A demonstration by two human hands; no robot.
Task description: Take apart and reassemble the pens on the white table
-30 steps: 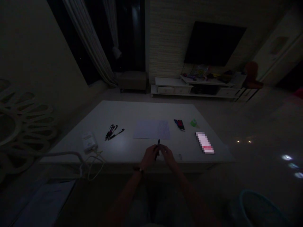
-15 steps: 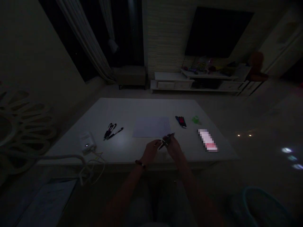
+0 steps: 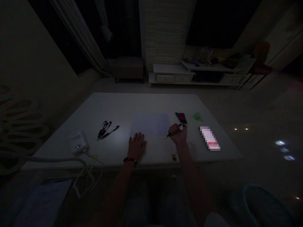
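My left hand [image 3: 136,146] lies flat on the white table [image 3: 146,102], fingers spread, beside the lower left corner of a sheet of paper [image 3: 149,124] that has faint writing on its right part. My right hand [image 3: 178,133] is closed around a dark pen [image 3: 167,136], whose tip points down and left near the paper's lower right corner. Just beyond that hand, a row of pens [image 3: 181,117] lies side by side. Several more pens [image 3: 103,130] lie loosely to the left of the paper. A small dark object [image 3: 174,157] rests near the front edge.
A green object [image 3: 197,115] and a phone-like item with a pixelated surface [image 3: 210,138] are on the right of the table. A white device [image 3: 79,142] with cables is at the left. A teal-rimmed bin [image 3: 246,201] stands on the floor at lower right.
My hands have moved apart: the left went left and now lies flat, while the right went up and right with the pen. The small dark object near the edge now shows. The view has shifted slightly.
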